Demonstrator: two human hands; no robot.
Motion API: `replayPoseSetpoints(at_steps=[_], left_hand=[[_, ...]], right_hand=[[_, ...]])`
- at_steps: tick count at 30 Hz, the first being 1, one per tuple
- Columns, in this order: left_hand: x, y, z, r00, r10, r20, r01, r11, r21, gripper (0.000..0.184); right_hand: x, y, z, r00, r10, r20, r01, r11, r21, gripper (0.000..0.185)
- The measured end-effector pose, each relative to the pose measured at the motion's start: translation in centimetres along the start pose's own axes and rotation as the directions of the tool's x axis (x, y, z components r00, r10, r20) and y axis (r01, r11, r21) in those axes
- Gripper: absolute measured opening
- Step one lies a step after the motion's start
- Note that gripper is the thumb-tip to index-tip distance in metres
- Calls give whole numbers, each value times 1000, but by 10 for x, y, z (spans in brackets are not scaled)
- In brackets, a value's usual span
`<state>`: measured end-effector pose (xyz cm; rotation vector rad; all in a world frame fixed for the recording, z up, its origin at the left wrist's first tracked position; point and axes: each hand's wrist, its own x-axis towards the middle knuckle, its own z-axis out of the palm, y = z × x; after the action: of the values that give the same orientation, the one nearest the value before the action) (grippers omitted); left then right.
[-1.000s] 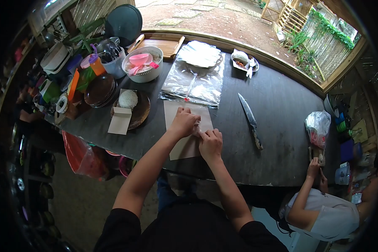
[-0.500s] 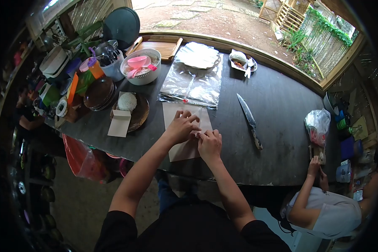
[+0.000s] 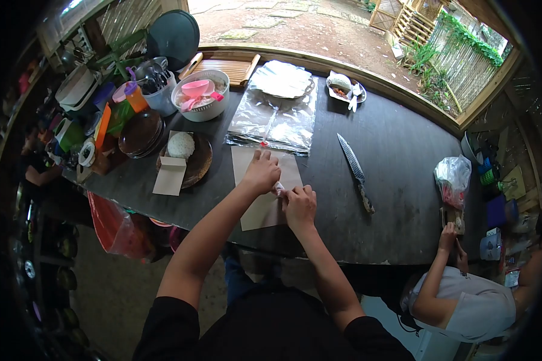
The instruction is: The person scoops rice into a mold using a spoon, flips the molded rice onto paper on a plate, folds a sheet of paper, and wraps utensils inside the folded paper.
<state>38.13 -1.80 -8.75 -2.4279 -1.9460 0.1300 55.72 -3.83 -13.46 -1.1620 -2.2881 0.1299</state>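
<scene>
A sheet of brown paper (image 3: pixel 260 218) lies flat on the dark table under both hands. My left hand (image 3: pixel 262 173) is closed over it, fingers curled down. Just to the right and nearer me, my right hand (image 3: pixel 299 206) is closed in a pinch. Between the two hands shows a small white twisted bundle (image 3: pixel 279 188), gripped from both sides; its contents are hidden. Beyond the paper lies a stack of clear plastic sheets (image 3: pixel 271 123) with silvery-white sheets (image 3: pixel 281 79) on top.
A large knife (image 3: pixel 358 171) lies to the right. At left, moulded rice (image 3: pixel 180 145) sits on a round brown plate (image 3: pixel 202 161), near a white basin (image 3: pixel 209 111). A small food tray (image 3: pixel 355 90) stands at the back. A co-worker (image 3: pixel 464 301) works at the right end.
My left hand has gone from loosely spread fingers to a closed grip. The white bundle between my hands now shows more clearly. My right hand stays almost where it was.
</scene>
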Motion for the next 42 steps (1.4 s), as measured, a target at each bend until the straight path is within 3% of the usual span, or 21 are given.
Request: replayPoseSetpoints(at_steps=[3, 6, 9, 11, 15, 18, 23, 27, 28, 29, 31, 33, 35, 36, 37, 39, 40, 41, 42], left_hand=[[2, -1, 6, 999, -10, 48, 11, 1000, -26, 25], [3, -3, 21, 1000, -15, -16, 16, 999, 49, 26], [-2, -1, 17, 998, -11, -61, 16, 997, 72, 24], [-5, 1, 11, 1000, -19, -19, 19, 1000, 10, 22], [-11, 3, 10, 997, -22, -76, 24, 999, 24, 22], [-15, 7, 1, 1000, -23, -12, 24, 999, 38, 24], [-25, -5, -12, 998, -30, -54, 13, 959, -285, 32], [-30, -15, -31, 999, -51, -12, 44, 945, -325, 37], [-32, -19, -30, 992, -56, -111, 23, 962, -274, 38], [-34, -21, -36, 992, -59, -112, 27, 962, -271, 38], [-37, -27, -50, 992, -125, 29, 128, 937, -325, 36], [-45, -33, -56, 991, -134, 6, 126, 914, -385, 33], [-54, -36, -61, 947, -273, -170, 140, 826, -546, 29], [-55, -41, -62, 943, -301, -141, 132, 729, -671, 31], [-56, -41, -59, 943, -303, -142, 134, 731, -669, 31], [-58, -37, -59, 928, -322, -189, 19, 547, -837, 59], [-60, -37, -60, 959, -254, -128, 33, 545, -838, 86], [-60, -35, -56, 958, -255, -130, 32, 546, -837, 86], [-59, -33, -50, 954, -280, -112, 16, 418, -908, 92]], right_hand=[[3, -1, -3, 1000, 24, 4, -25, 999, 32, 13], [9, 0, -2, 995, 74, 66, -81, 989, 121, 13], [20, 2, 2, 995, 74, 60, -86, 970, 228, 14], [26, 2, 5, 984, 142, 106, -172, 914, 368, 18], [33, 5, 2, 973, 96, 211, -157, 943, 292, 21], [34, 8, -4, 955, 50, 291, -151, 930, 335, 21], [39, 8, -29, 940, 163, 298, -281, 868, 411, 19], [40, 8, -41, 944, 180, 277, -293, 845, 448, 19], [40, 8, -44, 938, 199, 283, -320, 812, 487, 19], [41, 7, -46, 932, 217, 291, -345, 777, 526, 19], [42, 7, -50, 926, 233, 296, -366, 746, 557, 20], [43, 9, -53, 920, 252, 299, -386, 711, 587, 20], [43, 11, -55, 908, 299, 295, -420, 657, 626, 21], [44, 12, -56, 908, 298, 294, -418, 655, 629, 21], [46, 12, -57, 896, 311, 317, -443, 592, 673, 21], [49, 12, -57, 885, 318, 341, -464, 526, 713, 21], [50, 12, -56, 890, 279, 362, -455, 472, 755, 20], [52, 11, -56, 894, 239, 378, -446, 415, 793, 20], [53, 10, -55, 896, 237, 376, -443, 417, 793, 20]])
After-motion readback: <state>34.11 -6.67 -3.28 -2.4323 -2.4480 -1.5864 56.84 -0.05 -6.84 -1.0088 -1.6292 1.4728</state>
